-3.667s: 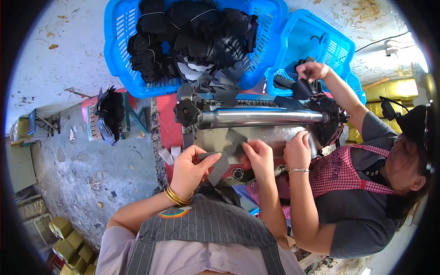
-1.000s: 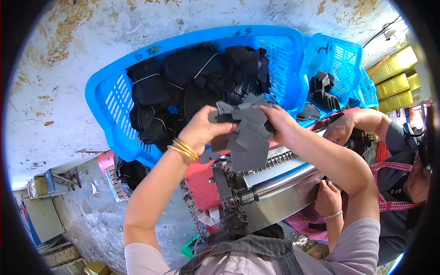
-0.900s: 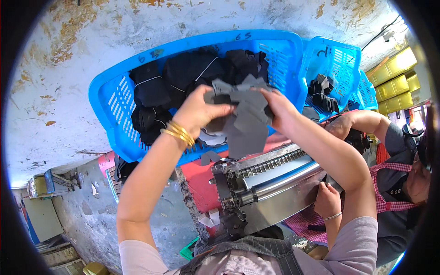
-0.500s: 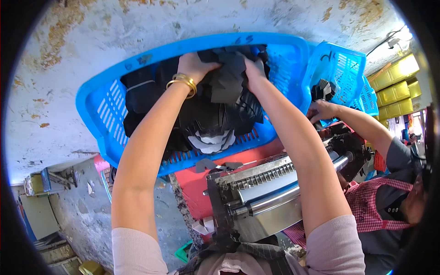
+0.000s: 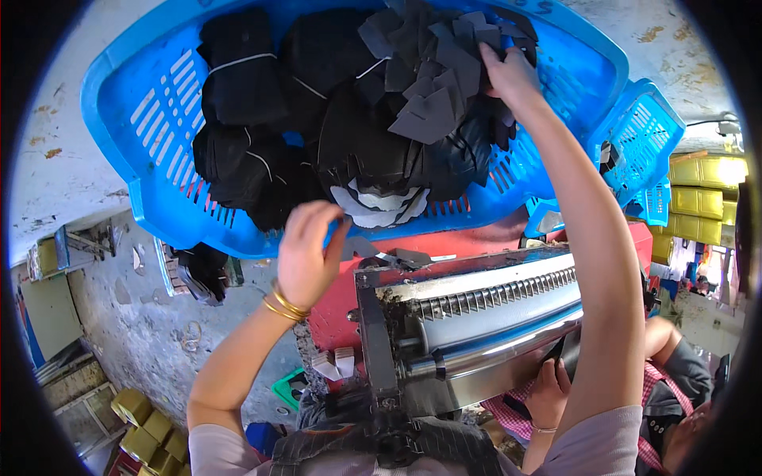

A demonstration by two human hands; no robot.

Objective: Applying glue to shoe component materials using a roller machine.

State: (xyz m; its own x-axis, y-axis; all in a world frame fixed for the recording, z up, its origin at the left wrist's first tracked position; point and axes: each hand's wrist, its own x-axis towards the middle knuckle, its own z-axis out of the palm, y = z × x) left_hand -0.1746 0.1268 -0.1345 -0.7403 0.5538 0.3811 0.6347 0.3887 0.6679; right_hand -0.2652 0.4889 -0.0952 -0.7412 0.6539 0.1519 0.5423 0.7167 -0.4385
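My right hand (image 5: 514,78) is at the far right of a heap of loose black cut pieces (image 5: 432,111), thumb and fingers closed at its edge; the fingertips are partly hidden. The heap lies on top of black bundles (image 5: 242,83) tied with white bands, inside a large blue plastic basket (image 5: 115,186). My left hand (image 5: 309,242), with gold bangles at the wrist, hovers by the basket's near rim. Its fingers are half curled, the thumb apart, and nothing shows in them. A pale grey-edged stack (image 5: 381,208) sits between the hands.
Below the basket stands a roller machine (image 5: 492,317) on a red surface (image 5: 333,309). A co-worker's hand (image 5: 548,397) is at its front, beside a checked apron. Another blue basket (image 5: 643,143) stands at right; yellow blocks (image 5: 698,198) are stacked beyond. Small pale pieces (image 5: 337,363) lie left of the machine.
My left hand has come out of the basket toward me. The dark pieces between both hands now lie spread on the bundles, and my right hand has shifted right. The co-worker's arm has moved.
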